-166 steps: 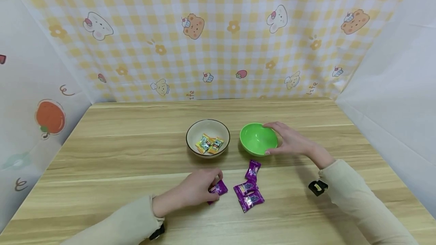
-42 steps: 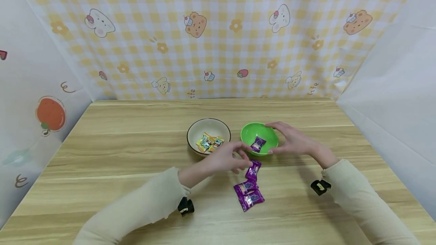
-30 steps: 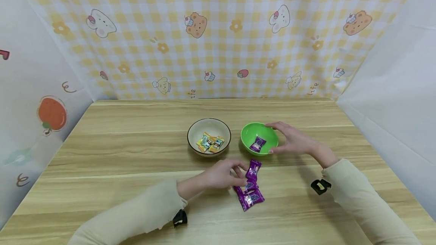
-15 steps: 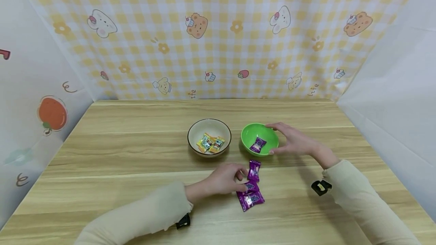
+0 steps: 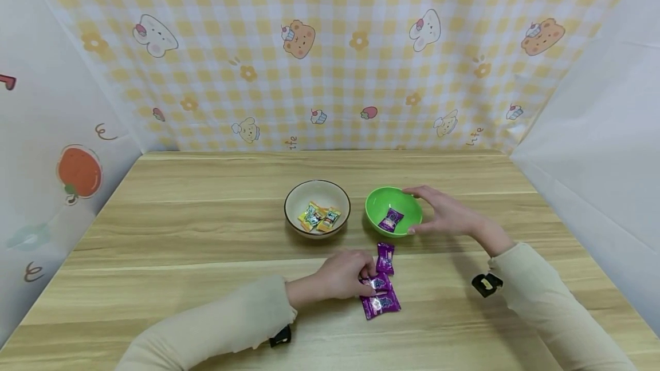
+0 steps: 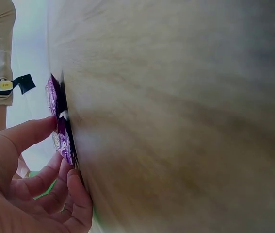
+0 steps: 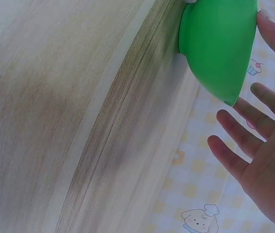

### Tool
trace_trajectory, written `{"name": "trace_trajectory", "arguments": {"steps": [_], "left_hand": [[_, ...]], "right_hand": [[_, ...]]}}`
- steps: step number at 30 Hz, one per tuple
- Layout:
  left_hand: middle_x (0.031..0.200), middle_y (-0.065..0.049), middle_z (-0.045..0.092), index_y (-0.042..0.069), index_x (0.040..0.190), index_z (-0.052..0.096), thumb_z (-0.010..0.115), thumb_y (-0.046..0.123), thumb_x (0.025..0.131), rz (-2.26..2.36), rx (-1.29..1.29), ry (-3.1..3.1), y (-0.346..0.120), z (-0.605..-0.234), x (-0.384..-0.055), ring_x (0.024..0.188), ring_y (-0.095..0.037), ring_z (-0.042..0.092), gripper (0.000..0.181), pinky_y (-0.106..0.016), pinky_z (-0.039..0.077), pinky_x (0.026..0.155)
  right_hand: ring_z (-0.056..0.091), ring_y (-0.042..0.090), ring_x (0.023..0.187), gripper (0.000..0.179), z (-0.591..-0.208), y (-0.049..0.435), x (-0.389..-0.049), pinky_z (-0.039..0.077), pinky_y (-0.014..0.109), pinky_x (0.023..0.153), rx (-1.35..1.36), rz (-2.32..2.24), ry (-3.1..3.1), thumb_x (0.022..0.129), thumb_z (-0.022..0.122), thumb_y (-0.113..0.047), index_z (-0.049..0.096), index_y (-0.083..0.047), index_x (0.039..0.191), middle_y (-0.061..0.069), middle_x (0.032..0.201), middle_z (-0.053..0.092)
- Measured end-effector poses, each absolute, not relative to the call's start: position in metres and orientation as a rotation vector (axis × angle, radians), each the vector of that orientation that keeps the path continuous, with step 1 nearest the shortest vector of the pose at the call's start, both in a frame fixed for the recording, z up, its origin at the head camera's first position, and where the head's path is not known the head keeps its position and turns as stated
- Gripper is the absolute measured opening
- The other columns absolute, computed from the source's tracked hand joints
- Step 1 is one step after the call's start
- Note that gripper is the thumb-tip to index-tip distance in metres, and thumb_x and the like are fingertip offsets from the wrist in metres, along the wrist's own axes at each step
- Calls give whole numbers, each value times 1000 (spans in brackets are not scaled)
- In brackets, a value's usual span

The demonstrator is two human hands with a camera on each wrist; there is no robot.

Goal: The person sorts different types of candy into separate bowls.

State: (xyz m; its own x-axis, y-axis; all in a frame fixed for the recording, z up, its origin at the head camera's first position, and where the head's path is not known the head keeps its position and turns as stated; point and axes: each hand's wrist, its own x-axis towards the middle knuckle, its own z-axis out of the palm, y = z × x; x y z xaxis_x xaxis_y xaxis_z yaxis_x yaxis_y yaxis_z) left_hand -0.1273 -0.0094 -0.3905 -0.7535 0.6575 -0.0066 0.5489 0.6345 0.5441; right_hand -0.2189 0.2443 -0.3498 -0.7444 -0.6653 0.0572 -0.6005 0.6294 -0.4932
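Observation:
My left hand [image 5: 346, 275] pinches a purple wrapped candy [image 5: 380, 283] between thumb and fingers, low at the tabletop. In the left wrist view this candy [image 6: 63, 141] sits between the thumb and the fingertips. Two more purple candies lie against it: one [image 5: 380, 304] nearer me, another [image 5: 385, 257] farther off. My right hand [image 5: 446, 212] touches the rim of a green bowl [image 5: 378, 204] with thumb and forefinger. Its other fingers stretch out straight and apart in the right wrist view, beside the bowl [image 7: 219, 48]. One purple candy [image 5: 391, 220] lies inside the green bowl.
Left of the green bowl stands a cream bowl [image 5: 303, 193] with a dark rim, holding yellow wrapped candies [image 5: 319, 217]. Both bowls rest on a wooden table [image 5: 206, 210]. A yellow checked cloth [image 5: 330, 62] hangs behind, and white cloth [image 5: 608, 107] flanks the right side.
A purple candy that my left hand held earlier now lies in the green bowl. That hand has come back toward me and pinches another. My right hand has stayed at the bowl.

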Motion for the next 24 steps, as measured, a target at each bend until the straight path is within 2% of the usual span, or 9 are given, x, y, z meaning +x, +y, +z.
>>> {"name": "trace_trajectory", "arguments": {"steps": [4,12,16,24], "left_hand": [[69,11,47,16,77,58,76,24,67,775,1005,2646,-9,-390,-127,62,-2,43,21,-15,34,56],[66,10,45,10,85,61,76,21,67,779,1056,2634,-8,-390,-126,60,-2,41,25,-14,34,58],[68,10,45,11,82,59,76,20,67,799,1049,2619,-8,-390,-126,62,-3,41,23,-15,33,60],[76,10,54,13,83,58,74,13,69,963,982,2547,-12,-390,-127,71,-3,49,21,-15,40,65]], "right_hand": [[40,32,113,86,-350,245,-219,32,50,92,-1058,-746,2717,67,71,-47,36,-3,131,16,127,41],[39,32,114,86,-350,245,-219,31,50,92,-1041,-745,2716,67,71,-48,36,-3,132,16,127,41],[39,32,114,86,-350,245,-219,31,50,92,-1040,-749,2713,67,71,-48,35,-3,132,16,128,41],[39,32,114,86,-350,245,-219,32,51,91,-1046,-747,2717,67,71,-47,35,-4,132,15,128,40]]}}
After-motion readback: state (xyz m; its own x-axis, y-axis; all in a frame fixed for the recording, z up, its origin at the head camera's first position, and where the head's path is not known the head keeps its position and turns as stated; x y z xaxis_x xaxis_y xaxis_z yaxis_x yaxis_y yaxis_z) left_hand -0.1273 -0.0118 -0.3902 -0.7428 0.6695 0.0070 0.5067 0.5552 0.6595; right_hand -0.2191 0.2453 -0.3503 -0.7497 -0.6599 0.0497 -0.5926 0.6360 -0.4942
